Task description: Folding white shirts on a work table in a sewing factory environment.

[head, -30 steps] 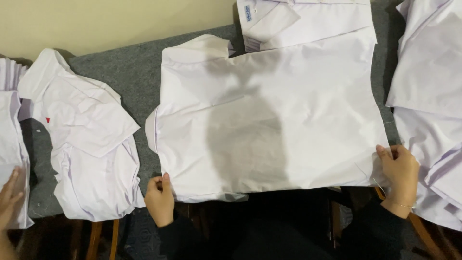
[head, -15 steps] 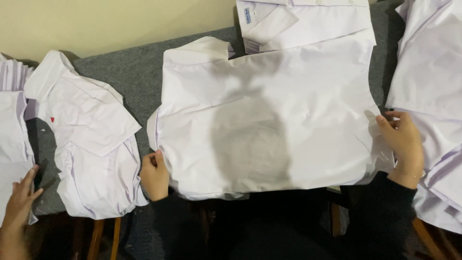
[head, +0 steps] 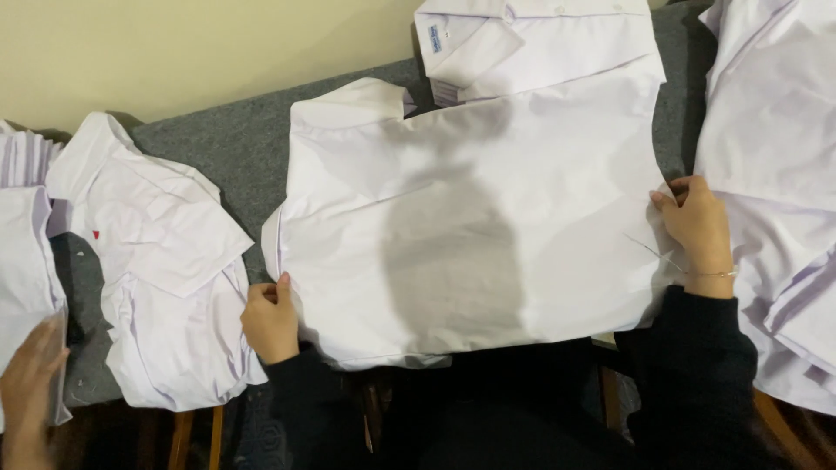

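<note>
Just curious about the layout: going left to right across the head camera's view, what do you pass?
Another person's hand → folded white shirt → left hand → spread white shirt → right hand → white shirts at right.

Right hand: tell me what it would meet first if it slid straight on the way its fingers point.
The right hand grips the white shirt's right edge, fingers pointing up and slightly left. Going on, it would probably run further onto that same shirt, towards the folded collared shirt beyond; heights are unclear.
</note>
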